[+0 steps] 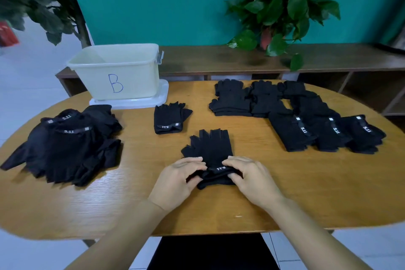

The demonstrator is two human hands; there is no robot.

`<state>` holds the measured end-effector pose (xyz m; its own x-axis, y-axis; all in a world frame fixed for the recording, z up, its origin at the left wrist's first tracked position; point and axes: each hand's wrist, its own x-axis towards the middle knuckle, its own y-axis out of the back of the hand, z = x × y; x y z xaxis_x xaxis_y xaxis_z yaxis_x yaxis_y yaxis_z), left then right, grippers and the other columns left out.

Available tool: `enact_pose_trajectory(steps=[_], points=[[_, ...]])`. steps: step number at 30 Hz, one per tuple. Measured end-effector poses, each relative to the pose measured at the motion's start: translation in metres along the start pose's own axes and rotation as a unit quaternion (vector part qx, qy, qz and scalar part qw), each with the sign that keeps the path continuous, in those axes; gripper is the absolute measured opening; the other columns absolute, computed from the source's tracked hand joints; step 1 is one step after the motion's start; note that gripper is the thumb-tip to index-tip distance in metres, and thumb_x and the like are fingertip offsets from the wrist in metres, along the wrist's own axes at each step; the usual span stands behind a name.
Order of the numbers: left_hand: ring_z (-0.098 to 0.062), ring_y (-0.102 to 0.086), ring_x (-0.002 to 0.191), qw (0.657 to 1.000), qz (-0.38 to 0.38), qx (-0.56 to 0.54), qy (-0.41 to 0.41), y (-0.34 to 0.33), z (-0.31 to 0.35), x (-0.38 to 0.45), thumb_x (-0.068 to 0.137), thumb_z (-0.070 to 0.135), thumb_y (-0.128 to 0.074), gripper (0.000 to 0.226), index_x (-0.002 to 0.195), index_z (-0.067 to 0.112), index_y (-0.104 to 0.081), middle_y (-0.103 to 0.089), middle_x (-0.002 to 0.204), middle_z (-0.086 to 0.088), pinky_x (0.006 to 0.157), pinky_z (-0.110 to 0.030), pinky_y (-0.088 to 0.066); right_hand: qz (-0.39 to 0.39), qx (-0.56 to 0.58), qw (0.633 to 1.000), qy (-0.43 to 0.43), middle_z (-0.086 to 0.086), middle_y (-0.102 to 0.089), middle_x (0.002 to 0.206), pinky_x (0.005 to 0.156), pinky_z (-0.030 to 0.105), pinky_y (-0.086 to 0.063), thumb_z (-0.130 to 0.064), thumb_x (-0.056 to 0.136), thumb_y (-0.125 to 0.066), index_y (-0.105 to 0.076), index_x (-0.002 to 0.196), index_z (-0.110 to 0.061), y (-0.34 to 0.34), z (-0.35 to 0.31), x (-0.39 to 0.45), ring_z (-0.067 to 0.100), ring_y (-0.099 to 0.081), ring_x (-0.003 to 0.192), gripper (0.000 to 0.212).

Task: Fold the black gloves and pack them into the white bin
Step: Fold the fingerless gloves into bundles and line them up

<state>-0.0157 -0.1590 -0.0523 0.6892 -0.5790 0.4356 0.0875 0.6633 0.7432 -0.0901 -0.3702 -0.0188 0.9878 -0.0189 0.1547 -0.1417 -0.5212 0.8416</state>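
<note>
At the lower middle of the frame a black knit glove (210, 151) lay flat on the glossy wood-grain table (285, 193), its short finger tips toward the top of the frame and its cuff strap reading "5.11" upside down. The left hand (175, 180) and the right hand (249, 178) both gripped the cuff end, fingers curled into the soft fabric from either side. Just above it, at centre, sat a folded glove (169, 119), squared off, with the same white lettering on its band. At the left of the frame a loose, rumpled heap of gloves (65, 144) showed two "5.11" bands. At the upper right, neat glove stacks (291, 114) lay in rows, three of them with labelled straps. The white bin (118, 72), translucent plastic with rounded corners and a blue handwritten "B" on its side, stood on its lid (131, 102) at the upper left of the table.
</note>
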Motion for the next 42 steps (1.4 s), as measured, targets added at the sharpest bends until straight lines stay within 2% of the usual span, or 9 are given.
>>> enact_pose_trajectory(steps=[9, 14, 19, 24, 27, 30, 34, 39, 42], points=[[0.011, -0.049, 0.12, 0.999, -0.008, -0.048, 0.023, 0.0, -0.002, -0.004, 0.082, 0.002, -0.074, 0.035, 0.109, 0.023, -0.074, -0.061, 0.126, 0.014, 0.106, -0.018, -0.041, -0.001, -0.058, 0.997, 0.045, -0.009, -0.056, 0.138, 0.106, 0.012, -0.025, -0.008, 0.096, -0.054, -0.058, 0.135, -0.023, -0.001, -0.001, -0.003, 0.002, -0.04, 0.135, 0.042], [0.008, -0.047, 0.128, 0.993, 0.012, -0.11, 0.034, 0.018, 0.001, -0.004, 0.084, 0.004, -0.067, 0.039, 0.118, 0.021, -0.07, -0.059, 0.126, 0.022, 0.107, -0.012, -0.034, -0.029, -0.011, 0.999, 0.031, -0.024, -0.045, 0.136, 0.097, -0.006, -0.01, -0.004, 0.09, -0.051, -0.055, 0.136, -0.029, 0.022, 0.002, -0.006, -0.015, -0.029, 0.128, 0.053], [0.012, -0.036, 0.131, 0.989, 0.041, -0.09, 0.112, 0.018, 0.021, 0.044, 0.095, 0.004, -0.055, 0.037, 0.128, 0.017, -0.063, -0.052, 0.135, 0.014, 0.112, -0.014, -0.028, 0.08, -0.029, 0.996, -0.006, -0.004, -0.057, 0.138, 0.107, 0.021, -0.033, -0.012, 0.096, -0.052, -0.061, 0.13, -0.021, 0.03, -0.003, 0.033, 0.007, -0.044, 0.133, 0.037], [-0.014, 0.011, 0.15, 0.966, -0.135, 0.176, 0.131, -0.02, 0.025, 0.062, 0.104, 0.034, -0.018, 0.058, 0.156, 0.011, -0.002, 0.002, 0.164, -0.004, 0.121, -0.028, 0.007, -0.068, -0.155, 0.985, 0.027, 0.002, -0.005, 0.163, 0.122, 0.029, -0.001, -0.027, 0.107, -0.03, -0.013, 0.155, -0.015, -0.002, -0.02, 0.067, 0.012, 0.002, 0.15, 0.053], [-0.011, 0.023, 0.146, 0.954, -0.171, 0.214, 0.122, -0.025, 0.017, 0.045, 0.08, 0.052, 0.02, 0.082, 0.152, 0.016, 0.014, 0.019, 0.161, 0.001, 0.119, -0.028, 0.015, -0.149, -0.16, 0.976, 0.023, -0.003, 0.016, 0.162, 0.12, 0.028, 0.012, -0.043, 0.105, -0.011, 0.008, 0.155, -0.019, -0.022, -0.008, 0.065, 0.007, 0.02, 0.146, 0.059], [-0.008, 0.025, 0.145, 0.959, -0.167, 0.211, 0.093, -0.023, 0.006, 0.04, 0.079, 0.057, 0.022, 0.084, 0.153, 0.016, 0.015, 0.021, 0.16, 0.003, 0.117, -0.024, 0.016, -0.152, -0.15, 0.977, 0.017, -0.01, 0.023, 0.159, 0.119, 0.029, 0.014, -0.063, 0.086, 0.01, 0.015, 0.152, -0.023, -0.027, 0.005, 0.066, 0.003, 0.026, 0.143, 0.078], [-0.003, 0.027, 0.143, 0.961, -0.177, 0.198, 0.076, -0.016, -0.004, 0.036, 0.084, 0.063, 0.018, 0.082, 0.153, 0.02, 0.014, 0.021, 0.159, 0.007, 0.117, -0.023, 0.016, -0.141, -0.131, 0.981, -0.014, -0.011, 0.023, 0.158, 0.119, 0.03, 0.014, -0.068, 0.076, 0.016, 0.014, 0.152, -0.024, -0.026, 0.004, 0.065, 0.002, 0.025, 0.143, 0.088], [-0.001, 0.026, 0.143, 0.957, -0.189, 0.207, 0.069, -0.002, -0.021, 0.026, 0.081, 0.068, 0.023, 0.084, 0.151, 0.023, 0.016, 0.018, 0.16, 0.009, 0.119, -0.025, 0.013, -0.141, -0.121, 0.981, -0.06, -0.009, 0.021, 0.159, 0.12, 0.032, 0.012, -0.06, 0.097, -0.002, 0.013, 0.153, -0.023, -0.025, 0.006, 0.062, 0.003, 0.022, 0.144, 0.068], [0.002, 0.024, 0.143, 0.968, -0.166, 0.182, 0.054, 0.013, -0.024, 0.016, 0.083, 0.073, 0.022, 0.086, 0.152, 0.023, 0.011, 0.014, 0.161, 0.008, 0.12, -0.025, 0.011, -0.12, -0.007, 0.991, -0.066, -0.012, 0.011, 0.161, 0.12, 0.027, 0.01, -0.058, 0.099, -0.008, 0.005, 0.155, -0.026, -0.017, 0.008, 0.055, -0.004, 0.016, 0.143, 0.065]])
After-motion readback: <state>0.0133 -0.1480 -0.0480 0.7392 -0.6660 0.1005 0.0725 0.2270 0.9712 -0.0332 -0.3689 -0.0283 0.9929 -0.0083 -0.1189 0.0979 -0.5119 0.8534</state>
